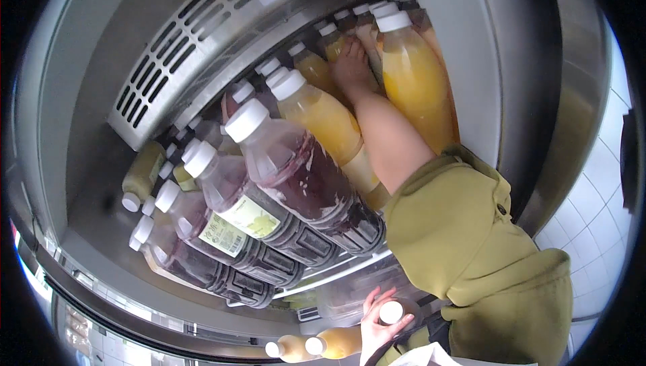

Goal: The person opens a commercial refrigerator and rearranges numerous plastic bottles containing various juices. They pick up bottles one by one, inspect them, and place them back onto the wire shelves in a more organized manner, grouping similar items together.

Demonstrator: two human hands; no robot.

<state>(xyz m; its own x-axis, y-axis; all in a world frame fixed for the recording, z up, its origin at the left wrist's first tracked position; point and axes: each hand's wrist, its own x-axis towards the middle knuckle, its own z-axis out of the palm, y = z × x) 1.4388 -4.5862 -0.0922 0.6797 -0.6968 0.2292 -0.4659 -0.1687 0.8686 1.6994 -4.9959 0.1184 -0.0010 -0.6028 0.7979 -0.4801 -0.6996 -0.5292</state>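
My right hand [353, 65] reaches deep into the refrigerated cabinet, its fingers bent beside a small yellow-filled bottle [333, 45] at the back; whether it grips anything is unclear. The forearm passes between a large bottle of yellow liquid [416, 78] and another yellow bottle [323, 116]. Low in the picture, my left hand [378, 315] holds a bottle with a white cap [391, 312], seen from above; most of its body is hidden. Large bottles of dark purple liquid [308, 179] stand frosted on the wire shelf, some with labels [250, 216].
A slotted metal vent panel [166, 58] spans the cabinet's top. A greenish bottle [144, 171] lies tilted at the far left. The wire shelf's white edge [333, 277] runs under the bottles. Two orange-yellow bottles [338, 343] are below, near the left hand. White tiles [595, 189] are at right.
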